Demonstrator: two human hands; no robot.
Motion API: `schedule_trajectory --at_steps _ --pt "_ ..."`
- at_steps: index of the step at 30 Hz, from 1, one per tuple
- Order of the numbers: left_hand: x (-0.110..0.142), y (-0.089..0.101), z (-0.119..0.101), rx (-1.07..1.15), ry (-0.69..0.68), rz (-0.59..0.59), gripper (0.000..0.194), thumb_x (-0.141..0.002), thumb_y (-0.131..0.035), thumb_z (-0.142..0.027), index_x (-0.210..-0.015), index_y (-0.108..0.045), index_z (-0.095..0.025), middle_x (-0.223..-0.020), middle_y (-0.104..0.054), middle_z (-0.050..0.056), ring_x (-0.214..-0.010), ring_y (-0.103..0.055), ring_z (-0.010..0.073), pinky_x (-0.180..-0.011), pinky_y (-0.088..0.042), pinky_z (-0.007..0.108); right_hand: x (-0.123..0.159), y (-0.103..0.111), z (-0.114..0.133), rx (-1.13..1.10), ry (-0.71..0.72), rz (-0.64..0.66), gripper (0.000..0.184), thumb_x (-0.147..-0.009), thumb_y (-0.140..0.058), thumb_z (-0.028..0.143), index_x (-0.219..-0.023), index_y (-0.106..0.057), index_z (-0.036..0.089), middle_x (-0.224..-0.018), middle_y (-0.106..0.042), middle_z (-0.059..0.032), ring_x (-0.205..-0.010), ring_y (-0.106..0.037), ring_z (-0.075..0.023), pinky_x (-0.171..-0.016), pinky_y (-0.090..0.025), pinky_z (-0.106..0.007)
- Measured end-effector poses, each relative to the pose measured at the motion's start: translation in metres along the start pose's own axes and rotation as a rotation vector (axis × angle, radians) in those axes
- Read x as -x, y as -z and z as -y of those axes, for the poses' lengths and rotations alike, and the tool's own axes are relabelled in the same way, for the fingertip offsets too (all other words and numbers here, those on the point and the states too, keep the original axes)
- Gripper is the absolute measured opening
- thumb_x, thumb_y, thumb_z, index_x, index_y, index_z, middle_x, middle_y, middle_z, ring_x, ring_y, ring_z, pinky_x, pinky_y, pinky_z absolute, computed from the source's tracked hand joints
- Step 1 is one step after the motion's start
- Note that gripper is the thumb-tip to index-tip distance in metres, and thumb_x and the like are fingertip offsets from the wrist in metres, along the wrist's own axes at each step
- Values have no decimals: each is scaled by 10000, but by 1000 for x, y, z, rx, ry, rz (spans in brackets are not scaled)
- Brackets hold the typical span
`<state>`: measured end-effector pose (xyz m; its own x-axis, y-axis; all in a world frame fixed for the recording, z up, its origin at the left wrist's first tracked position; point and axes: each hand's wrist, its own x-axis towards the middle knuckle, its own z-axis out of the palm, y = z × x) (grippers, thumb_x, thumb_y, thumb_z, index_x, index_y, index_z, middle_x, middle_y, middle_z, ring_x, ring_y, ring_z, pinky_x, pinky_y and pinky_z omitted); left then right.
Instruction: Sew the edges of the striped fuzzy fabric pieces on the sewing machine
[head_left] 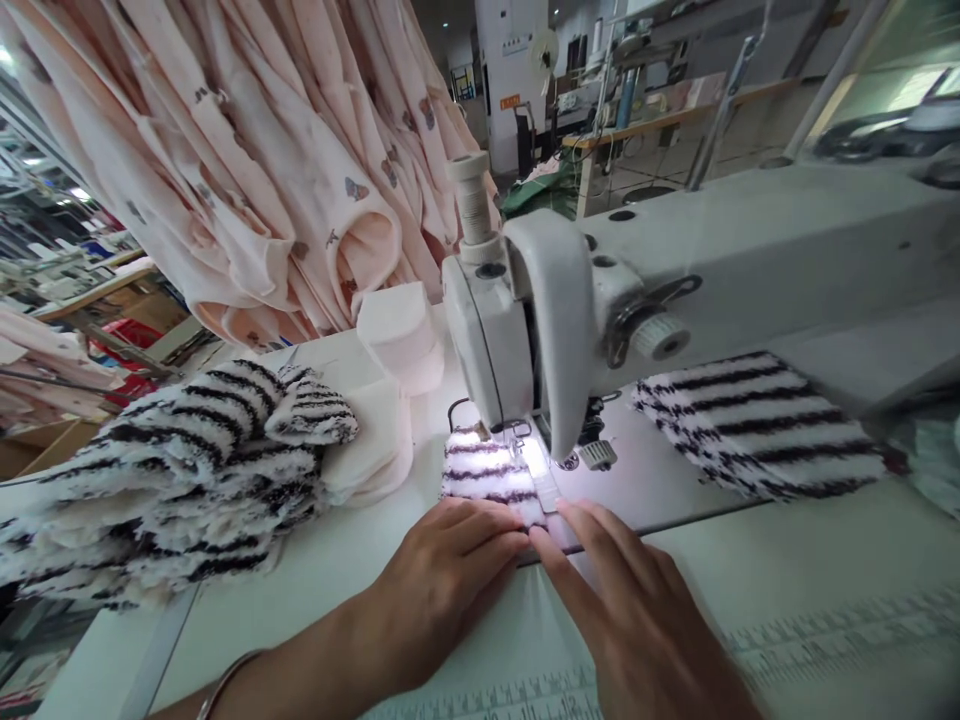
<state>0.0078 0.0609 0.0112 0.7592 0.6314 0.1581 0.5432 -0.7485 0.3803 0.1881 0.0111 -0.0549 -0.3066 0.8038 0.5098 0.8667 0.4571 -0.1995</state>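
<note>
A small black-and-white striped fleece piece (pixel 484 472) lies under the head of a white sewing machine (pixel 570 320), lit by its lamp. My left hand (pixel 442 580) rests flat on the near edge of this piece, fingers stretched out. My right hand (pixel 637 610) lies flat beside it, fingertips pressing the piece's right edge and a white strip near the presser foot (pixel 525 435). Both hands' fingertips nearly touch.
A heap of striped fleece pieces (pixel 187 470) lies at the left of the table, stacked white pieces (pixel 397 350) behind it. More striped fleece (pixel 757 420) sits behind the machine arm at the right. Pink printed garments (pixel 262 150) hang above. A ruler strip (pixel 825 630) marks the table's front.
</note>
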Motion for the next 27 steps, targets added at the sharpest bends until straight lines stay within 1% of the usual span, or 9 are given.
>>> schedule_trajectory --at_steps 2,5,8,10,14,18,21,24,27 --pt "-4 -1 2 -11 11 -10 247 -894 -475 -104 -1116 -563 -165 -1070 -633 78 -925 -587 186 -818 -496 352 -6 -1 -6 8 27 11 470 -778 -314 25 -1149 -563 171 -1193 -502 -149 -1147 -446 -275 -781 -426 -365" --pt "-8 -2 7 -32 25 -17 223 -900 -472 -121 -1095 -570 -168 -1088 -630 69 -937 -586 182 -824 -495 358 -17 -3 -11 -22 10 13 486 -755 -308 4 -1120 -579 177 -1154 -517 -130 -1143 -445 -261 -810 -420 -370" --pt "-12 -2 14 -76 30 -17 236 -898 -470 -126 -1111 -560 -172 -1124 -623 62 -949 -588 175 -833 -500 354 -26 -7 -14 -65 -22 23 515 -735 -298 7 -1117 -589 194 -1055 -557 -104 -1078 -484 -258 -781 -422 -383" --pt "-14 -2 19 -114 20 -36 239 -901 -466 -137 -1120 -555 -173 -1124 -629 62 -968 -593 177 -835 -507 351 -31 -9 -16 -71 -39 36 533 -746 -291 7 -1144 -581 212 -1035 -569 -91 -1057 -495 -255 -758 -420 -385" --pt "-18 -3 29 -205 4 -101 217 -910 -441 -154 -1087 -565 -169 -1066 -656 61 -969 -613 191 -817 -527 356 -37 -12 -21 -29 -30 68 549 -772 -285 -6 -1168 -571 245 -997 -583 -91 -1109 -472 -262 -712 -421 -368" --pt "-19 -7 42 -304 -5 -123 228 -881 -449 -128 -1075 -563 -170 -1044 -653 68 -958 -613 203 -807 -527 363 -34 -13 -20 -25 -61 71 552 -793 -257 -8 -1167 -560 262 -1049 -567 -92 -1133 -461 -264 -731 -429 -391" --pt "-20 -7 49 -354 -28 -123 206 -868 -438 -102 -1026 -557 -158 -910 -650 67 -828 -608 190 -712 -523 332 -27 -11 -16 -80 -80 81 564 -784 -248 -12 -1186 -538 258 -1101 -546 -84 -1156 -442 -259 -785 -436 -405" --pt "-23 -2 50 -391 -52 -142 159 -875 -403 -108 -933 -543 -156 -778 -600 50 -699 -555 176 -607 -483 301 -18 -9 -11 -110 -82 72 623 -739 -262 -37 -1241 -497 247 -1174 -504 -99 -1178 -422 -245 -864 -425 -415" --pt "-25 4 44 -461 -4 -147 125 -870 -403 -111 -867 -519 -155 -797 -581 60 -698 -531 193 -578 -454 307 -10 -7 -9 -115 -85 55 652 -725 -286 -48 -1278 -467 248 -1248 -461 -101 -1202 -404 -236 -914 -408 -409"
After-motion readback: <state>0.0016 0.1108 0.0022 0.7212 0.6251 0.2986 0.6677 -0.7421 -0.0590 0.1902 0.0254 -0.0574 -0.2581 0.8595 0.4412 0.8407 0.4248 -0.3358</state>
